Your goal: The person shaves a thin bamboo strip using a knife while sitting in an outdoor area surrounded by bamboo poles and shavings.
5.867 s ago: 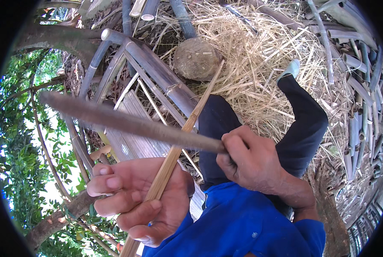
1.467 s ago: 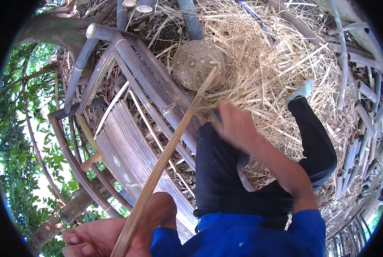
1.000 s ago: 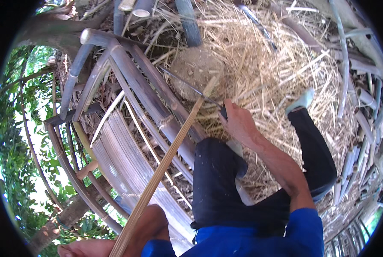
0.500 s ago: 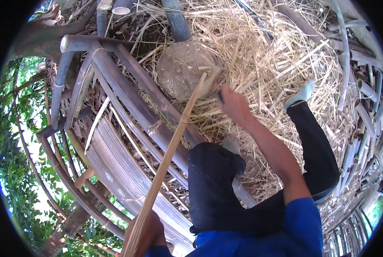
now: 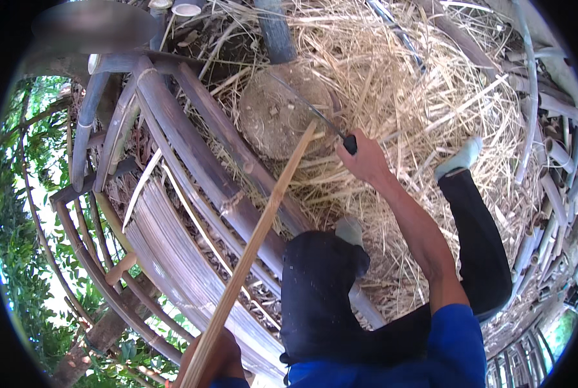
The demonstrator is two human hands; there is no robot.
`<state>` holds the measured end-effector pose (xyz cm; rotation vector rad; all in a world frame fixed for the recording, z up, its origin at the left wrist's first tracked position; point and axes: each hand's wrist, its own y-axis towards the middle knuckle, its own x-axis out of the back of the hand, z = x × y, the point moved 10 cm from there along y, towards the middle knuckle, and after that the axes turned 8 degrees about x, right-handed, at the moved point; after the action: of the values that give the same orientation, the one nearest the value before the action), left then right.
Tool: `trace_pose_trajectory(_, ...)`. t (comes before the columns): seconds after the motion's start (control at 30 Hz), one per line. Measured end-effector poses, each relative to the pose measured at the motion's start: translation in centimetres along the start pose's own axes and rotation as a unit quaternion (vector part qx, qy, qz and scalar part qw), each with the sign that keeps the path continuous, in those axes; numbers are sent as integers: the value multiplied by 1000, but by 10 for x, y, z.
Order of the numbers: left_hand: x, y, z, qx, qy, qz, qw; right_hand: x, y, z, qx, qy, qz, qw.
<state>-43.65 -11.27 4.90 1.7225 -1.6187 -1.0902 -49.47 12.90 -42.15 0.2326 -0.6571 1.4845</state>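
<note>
My left hand (image 5: 223, 357), low at the left, is closed around the near end of a long tan bamboo strip (image 5: 261, 227). The strip slants up and away, its far tip over the right edge of a round wooden block (image 5: 261, 126). Near that tip, my right hand (image 5: 366, 158) grips the black handle of a knife (image 5: 310, 105). Its thin dark blade points up and left across the block, just beyond the strip's end; whether blade and strip touch I cannot tell.
Straw and shavings (image 5: 425, 129) cover the ground around my outstretched leg (image 5: 473, 233). A bamboo bench with slats (image 5: 185, 258) runs along my left. Cut bamboo pieces (image 5: 557, 152) are stacked at the right, and a thick bamboo pole (image 5: 275, 32) stands behind the block.
The blurred knife now shows clearly, its blade angled over the block. My right hand has moved slightly right and nearer. The strip's tip has shifted slightly right and nearer.
</note>
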Motion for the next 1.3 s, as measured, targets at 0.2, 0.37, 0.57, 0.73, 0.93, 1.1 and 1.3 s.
trace_pose_trajectory(0.2,4,-2,6,13,-3,3,1000,25,4,41,88,42,-107,989)
trace_pose_trajectory(0.37,1,-3,12,21,-9,6,1000,9,2,46,193,-21,-148,970)
trace_pose_trajectory(0.57,1,-4,18,29,-11,11,999,-10,7,35,162,-3,-98,982)
trace_pose_trajectory(0.73,4,-3,15,34,-22,11,999,5,-5,70,225,59,-150,961)
trace_pose_trajectory(0.93,5,-7,22,38,-36,11,999,-16,5,31,104,-85,-68,989)
trace_pose_trajectory(1.1,9,-7,19,45,-33,16,998,11,-26,74,187,62,-128,972)
trace_pose_trajectory(1.3,7,-7,24,65,-37,15,997,-24,-2,8,-18,-70,23,997)
